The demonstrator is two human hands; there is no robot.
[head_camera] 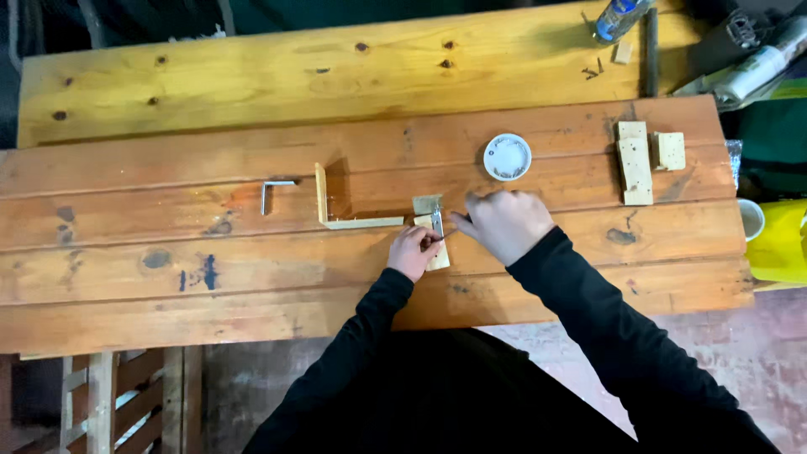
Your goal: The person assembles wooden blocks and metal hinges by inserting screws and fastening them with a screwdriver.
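Left hand (414,252) pinching small wood block (438,252), steadying metal bracket (435,219); right hand (507,224) closing beside it, grip content unclear. Risking bracket slipping off block if pinch loosens.

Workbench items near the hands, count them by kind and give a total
L-shaped wooden frame: 1
Metal corner brackets: 2
Small wood block under the left hand: 1
Round white lid: 1
Pale wood offcuts: 2
Total: 7
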